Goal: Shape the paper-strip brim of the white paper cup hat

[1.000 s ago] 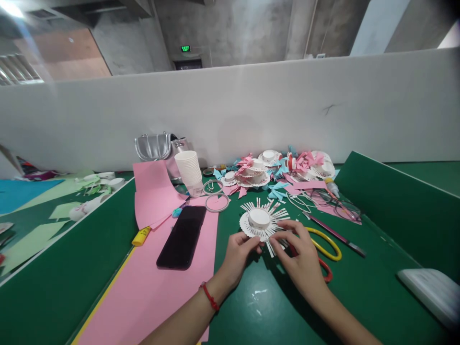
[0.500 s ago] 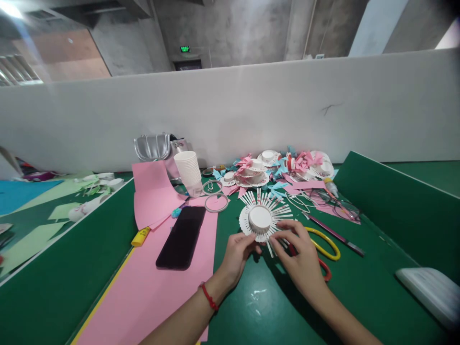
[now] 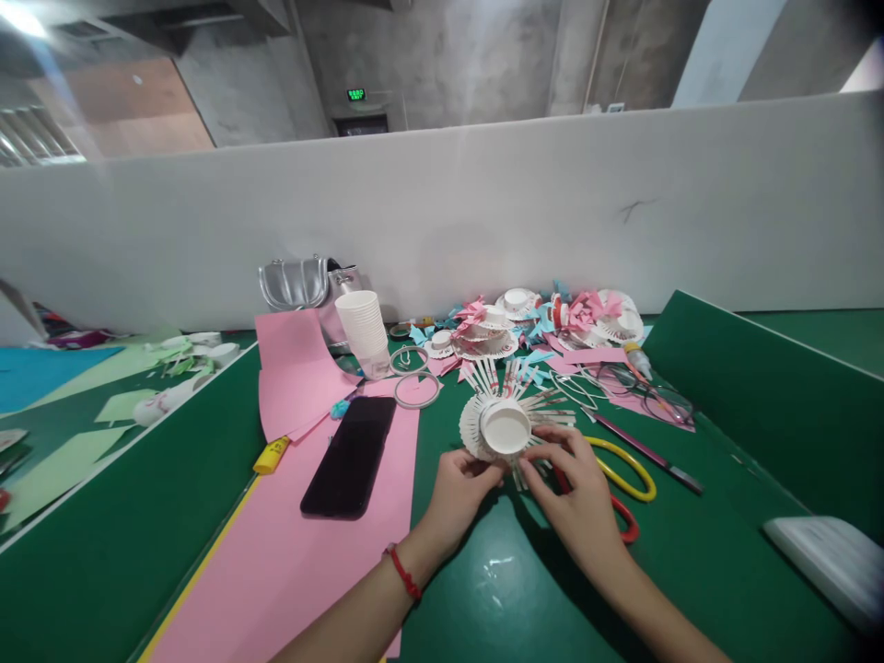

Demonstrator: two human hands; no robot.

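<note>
A white paper cup, its wall cut into narrow strips that fan out around the round base, is between my two hands above the green table. On its left side the strips are bent into a scalloped, woven-looking edge; the others stick out straight. My left hand, with a red bracelet at the wrist, pinches the near left edge. My right hand has its thumb and fingers closed on strips at the near right. Scissors with a yellow and a red handle lie partly under my right hand.
Left of my hands, a black phone lies on pink paper. A stack of paper cups and a silver bag stand behind. Finished-looking cup shapes with paper bows lie at the back. Green dividers flank the table.
The cut cup has tilted so its base faces more toward me and sits slightly lower. My left fingers have shifted a little to the right along its near edge.
</note>
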